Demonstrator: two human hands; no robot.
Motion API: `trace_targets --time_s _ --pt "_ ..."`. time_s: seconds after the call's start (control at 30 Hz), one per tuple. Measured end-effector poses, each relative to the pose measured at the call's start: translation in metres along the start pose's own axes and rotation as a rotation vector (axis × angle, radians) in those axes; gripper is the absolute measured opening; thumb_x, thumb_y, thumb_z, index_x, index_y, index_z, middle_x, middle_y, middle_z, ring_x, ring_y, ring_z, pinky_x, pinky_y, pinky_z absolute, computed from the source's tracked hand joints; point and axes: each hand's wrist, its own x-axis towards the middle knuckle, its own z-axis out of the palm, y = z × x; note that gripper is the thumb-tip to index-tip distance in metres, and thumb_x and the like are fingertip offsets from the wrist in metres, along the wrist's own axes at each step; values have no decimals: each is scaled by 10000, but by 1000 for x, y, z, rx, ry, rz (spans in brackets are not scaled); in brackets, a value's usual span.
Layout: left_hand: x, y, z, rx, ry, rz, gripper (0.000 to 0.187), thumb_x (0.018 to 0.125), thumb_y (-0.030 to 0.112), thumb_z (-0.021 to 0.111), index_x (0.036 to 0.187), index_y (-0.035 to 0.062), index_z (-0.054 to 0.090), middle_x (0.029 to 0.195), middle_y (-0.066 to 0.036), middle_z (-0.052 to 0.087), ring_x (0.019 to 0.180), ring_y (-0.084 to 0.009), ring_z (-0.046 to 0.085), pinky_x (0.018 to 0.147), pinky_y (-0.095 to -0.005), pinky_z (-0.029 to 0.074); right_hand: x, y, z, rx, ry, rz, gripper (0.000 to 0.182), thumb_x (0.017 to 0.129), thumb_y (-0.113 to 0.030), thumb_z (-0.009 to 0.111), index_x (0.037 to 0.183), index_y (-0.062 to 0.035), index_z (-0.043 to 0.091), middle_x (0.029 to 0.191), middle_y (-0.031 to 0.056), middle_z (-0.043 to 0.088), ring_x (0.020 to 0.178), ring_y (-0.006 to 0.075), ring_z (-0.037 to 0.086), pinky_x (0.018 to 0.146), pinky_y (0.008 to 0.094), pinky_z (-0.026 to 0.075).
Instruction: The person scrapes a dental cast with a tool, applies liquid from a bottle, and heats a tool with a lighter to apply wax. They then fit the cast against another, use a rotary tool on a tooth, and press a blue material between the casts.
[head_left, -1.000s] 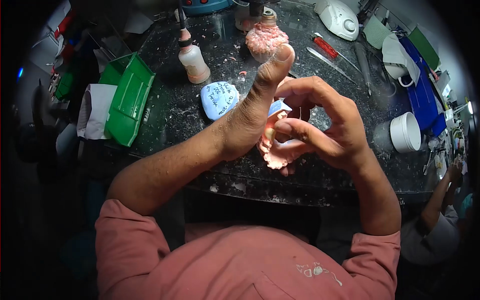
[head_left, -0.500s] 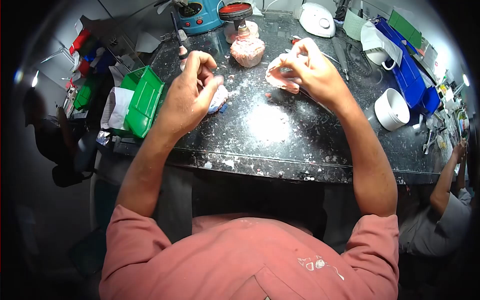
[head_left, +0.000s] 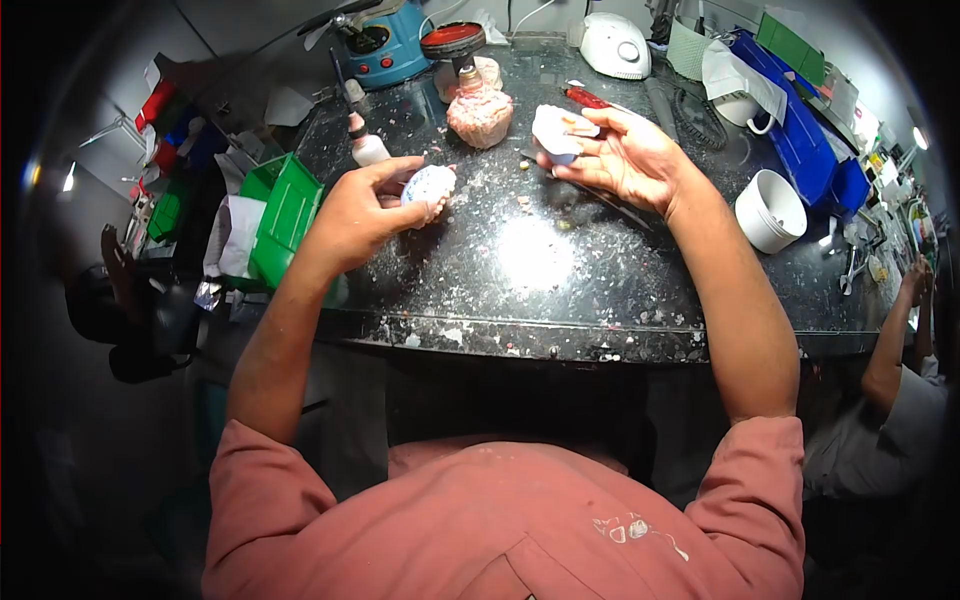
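Observation:
My left hand (head_left: 362, 212) grips a small dental cast (head_left: 430, 188), pale with blue marks on its face and a pinkish rim, just over the bench. In my right hand (head_left: 640, 165), turned partly palm up, a pink and white dental piece (head_left: 556, 132) is held by the fingertips; its exact kind I cannot make out. Between and beyond the hands stands a lumpy pink mass (head_left: 480, 120) with a metal neck and a red-topped round dish (head_left: 453, 40) above. A dark-tipped white bottle (head_left: 370, 150) is just behind my left hand. Near my right fingers lies a red-handled tool (head_left: 586, 97).
A speckled black bench (head_left: 460, 290) spans the front. Green bins (head_left: 285, 220) stand at left, and a blue machine (head_left: 388, 50) at the back. To the right are a white tub (head_left: 770, 212), a white device (head_left: 615, 45) and blue bins (head_left: 800, 130). Other people are at both sides.
My left hand has closed on the dental cast and turned its marked face up. My right hand has rolled palm upward, tilting its piece and exposing the red-handled tool.

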Motion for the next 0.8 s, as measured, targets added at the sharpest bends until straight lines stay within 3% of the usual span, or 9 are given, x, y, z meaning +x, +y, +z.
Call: trace_targets --time_s 0.07,0.13,0.2,0.27,0.33,0.5,0.63,0.73,0.8 --pt "2 3 4 -124 -47 31 593 847 258 665 1288 -97 486 1163 -150 619 1044 -232 627 950 -369 487 3 -2 -5 272 -281 -55 465 996 -237 286 1277 127 361 1269 360 476 1163 502 509 893 519 539" --pt "8 8 12 -701 -147 160 608 863 236 630 1328 -99 427 1240 -186 568 1121 -253 585 1019 -387 448 -2 1 5 238 -249 -175 503 984 -261 273 1292 130 346 1287 366 458 1186 504 489 890 521 540" --pt "17 10 21 -1028 -226 137 712 850 217 611 1384 -113 273 1372 -291 413 1263 -451 436 1079 -465 404 -6 3 12 286 -272 -126 529 976 -292 269 1274 137 355 1298 363 450 1191 499 485 934 530 511" --pt "26 17 31 -1188 -351 152 707 878 216 574 1403 -116 235 1405 -251 398 1290 -402 425 1116 -444 360 -4 7 14 312 -282 -132 540 983 -312 278 1265 141 363 1295 364 452 1186 495 490 997 550 453" --pt "35 21 39 -1265 -355 105 673 913 254 523 1409 -100 238 1421 -238 386 1302 -405 409 1138 -432 329 -3 14 30 272 -203 -349 510 994 -390 318 1208 60 427 1277 349 468 1179 483 498 1052 561 387" --pt "43 14 54 -1206 -248 156 636 951 329 464 1423 -47 265 1424 -185 407 1292 -372 434 1128 -426 340 -9 15 38 -23 -79 -531 471 989 -404 339 1271 -33 401 1262 290 476 1175 402 516 1055 532 395" --pt "35 7 58 -1076 -213 297 622 980 299 422 1440 -61 209 1439 -198 378 1309 -321 428 1129 -422 316 -14 39 61 -862 37 -1052 695 772 -130 746 1352 -50 370 1273 156 498 1100 252 573 963 357 472" --pt "26 13 60 -983 -104 302 629 982 274 434 1445 -69 182 1446 -212 361 1331 -308 400 1138 -420 288 -5 57 62 -1147 101 -1403 770 668 -180 862 1318 -49 470 1282 131 558 1143 232 573 942 344 478" --pt "23 11 59 -1044 -92 294 628 974 248 478 1437 -75 203 1436 -216 370 1334 -283 394 1135 -410 282 -4 65 65 -1088 117 -1378 795 627 -198 881 1305 -45 494 1258 128 582 1128 238 582 938 339 480"
